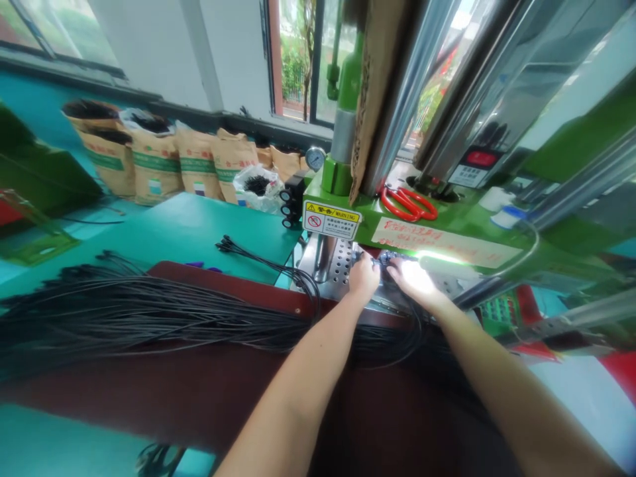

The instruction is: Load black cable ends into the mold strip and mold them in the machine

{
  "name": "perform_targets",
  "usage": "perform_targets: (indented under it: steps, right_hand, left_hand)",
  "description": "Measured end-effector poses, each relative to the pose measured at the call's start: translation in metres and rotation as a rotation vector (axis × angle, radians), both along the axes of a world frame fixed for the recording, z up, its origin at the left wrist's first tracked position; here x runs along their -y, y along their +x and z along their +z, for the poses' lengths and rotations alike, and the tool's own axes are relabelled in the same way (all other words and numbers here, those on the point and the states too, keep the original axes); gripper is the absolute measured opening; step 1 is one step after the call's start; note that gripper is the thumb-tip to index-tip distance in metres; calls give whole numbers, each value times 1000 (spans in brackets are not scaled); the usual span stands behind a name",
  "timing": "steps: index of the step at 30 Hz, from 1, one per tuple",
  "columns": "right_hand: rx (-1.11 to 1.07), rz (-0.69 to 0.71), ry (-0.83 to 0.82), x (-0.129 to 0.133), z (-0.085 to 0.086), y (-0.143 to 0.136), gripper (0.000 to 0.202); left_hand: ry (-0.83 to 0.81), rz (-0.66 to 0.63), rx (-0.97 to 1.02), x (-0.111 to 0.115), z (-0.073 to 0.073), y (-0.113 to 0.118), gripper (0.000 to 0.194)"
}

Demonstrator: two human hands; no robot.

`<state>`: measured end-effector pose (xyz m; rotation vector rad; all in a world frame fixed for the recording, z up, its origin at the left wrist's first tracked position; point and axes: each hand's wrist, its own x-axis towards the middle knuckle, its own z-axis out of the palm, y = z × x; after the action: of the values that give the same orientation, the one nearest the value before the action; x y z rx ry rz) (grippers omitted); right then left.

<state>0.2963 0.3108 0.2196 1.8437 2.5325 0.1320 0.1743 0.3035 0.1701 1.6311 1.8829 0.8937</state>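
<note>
My left hand (364, 277) is at the metal mould (385, 260) on the green machine's plate (340, 268), its fingers curled; what they hold, if anything, is too small to tell. Just to its right, my right hand (411, 278) reaches to the same mould under a bright light, fingers bent at its front edge, and their grip cannot be made out. Black cables (163, 308) lie in a long bundle across a dark red board (209, 377) to the left. Some cables hang below my right hand.
Red-handled scissors (408, 204) rest on the green machine (368, 232), above my hands. A few black cables (248, 252) extend over the green table (199, 222). Paper sacks (156, 165) stand by the wall. Steel columns (410, 86) rise from the machine.
</note>
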Motion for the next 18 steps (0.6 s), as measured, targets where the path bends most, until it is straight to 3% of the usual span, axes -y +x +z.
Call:
perform_targets:
  steps: [13, 18]
  right_hand:
    - [-15, -204, 21, -7, -12, -32, 28]
    - [-25, -210, 31, -8, -15, -33, 24]
  left_hand:
    - [88, 5, -28, 0, -1, -1, 29]
    - [156, -29, -50, 4, -5, -2, 30]
